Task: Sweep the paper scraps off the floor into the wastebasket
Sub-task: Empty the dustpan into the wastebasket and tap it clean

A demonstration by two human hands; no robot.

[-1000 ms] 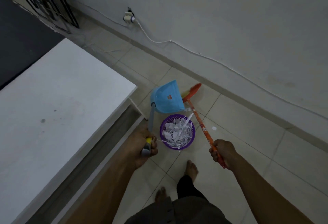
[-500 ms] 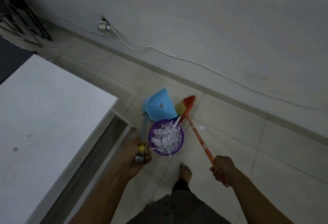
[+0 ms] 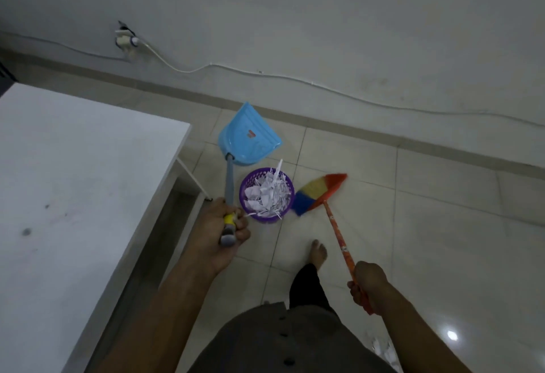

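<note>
Left hand (image 3: 219, 234) sits in the lower middle of the frame with a full closed grip, fingers wrapped right round the yellow-and-grey end of the dustpan's long grey handle. The blue dustpan (image 3: 250, 136) itself is further up the frame, close to the foot of the wall (image 3: 324, 18); I can't tell if it's resting on the floor (image 3: 442, 225) or hanging just off it. The purple wastebasket (image 3: 265, 218) stands on the tiles in the middle of the frame, just right of that handle, heaped with paper scraps (image 3: 269, 194), one strip poking up past the rim. Right hand (image 3: 368, 287), lower right, has a tight closed grip near the top end of the orange stick of the broom (image 3: 318, 192), whose red, yellow and blue head sits just right of the basket, blue bristles nearly at its side; touching or not, hard to say. A bare foot (image 3: 318, 251) is below the basket. A white surface (image 3: 73, 180) fills the left side, and a white cable (image 3: 295, 79) runs along the wall from a plug (image 3: 125, 42) at upper left. There are some blurry whitish bits on the floor at the bottom right.
</note>
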